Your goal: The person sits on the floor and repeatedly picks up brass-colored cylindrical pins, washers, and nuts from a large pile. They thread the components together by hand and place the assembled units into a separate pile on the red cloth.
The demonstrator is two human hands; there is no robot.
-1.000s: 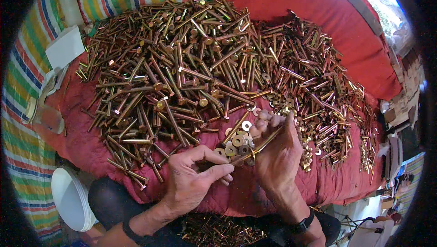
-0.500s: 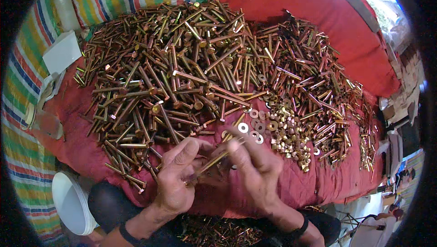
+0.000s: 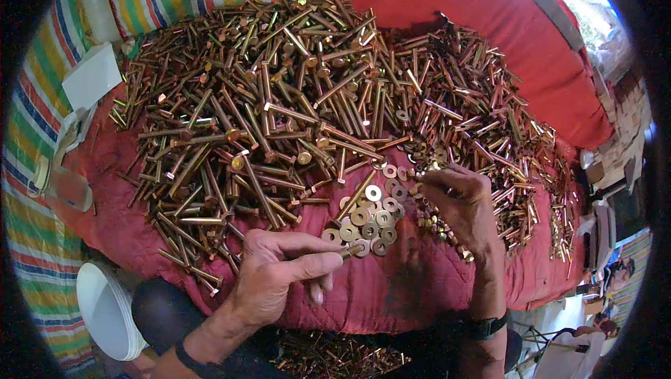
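Note:
My left hand is closed in a pinch round a brass-coloured bolt; only its end pokes out past thumb and forefinger. That end lies in front of the pile of flat washers. Over on the right, my right hand reaches in among the small brass-coloured nuts, fingertips drawn together at the pile's upper edge. What those fingertips hold, if anything, is hidden. A loose bolt rests slanting beside the washers.
A large heap of hex bolts covers the red cloth, with thinner rods or bolts at right. White stacked tubs stand lower left, near a clear jar. More metal pieces lie below, between my legs.
My hands have parted. The right hand has gone right and away from me to the nuts, while the left keeps a bolt and has turned it rightward. The washers are now uncovered.

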